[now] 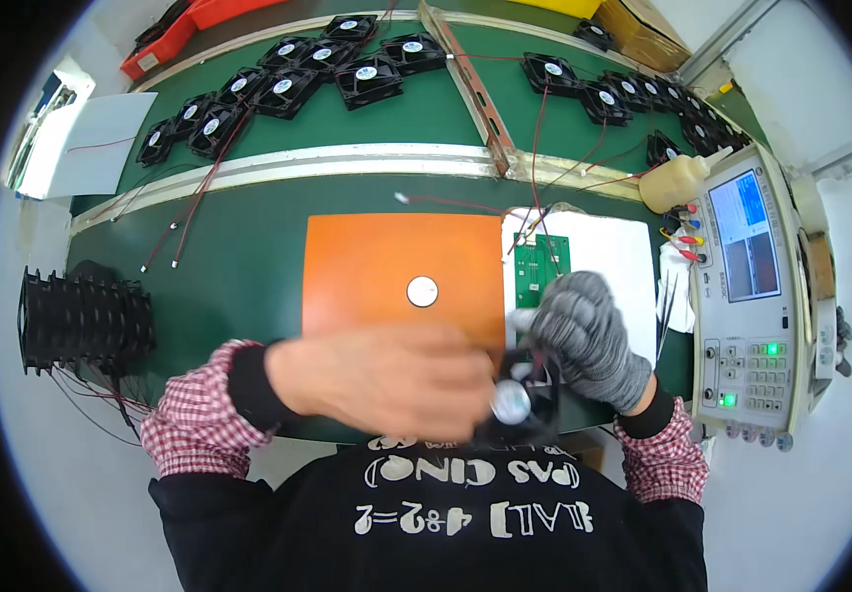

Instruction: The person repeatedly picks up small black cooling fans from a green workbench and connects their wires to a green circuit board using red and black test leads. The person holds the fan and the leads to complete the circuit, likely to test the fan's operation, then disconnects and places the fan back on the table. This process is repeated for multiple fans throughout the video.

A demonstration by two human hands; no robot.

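Note:
A black square cooling fan point(530, 405) with a round label on its hub is near my body at the table's front edge. My right hand point(589, 340), in a grey knitted glove, is closed on the fan's upper side. Bare and smeared by motion, my left hand point(396, 380) reaches across to the fan's left side; its fingers are too blurred to read. Just beyond the glove lies a green circuit board point(542, 266) with wires on a white sheet point(623, 257). An orange mat point(367, 257) bearing a round white label point(422, 291) lies beside it.
Stacked black fans point(86, 321) stand at the left with trailing wires. More fans point(283, 89) lie on the green shelf behind a metal rail point(475, 109). At the right are a bench instrument point(746, 247) with a lit screen, a yellowish bottle point(677, 183) and tweezers point(665, 311).

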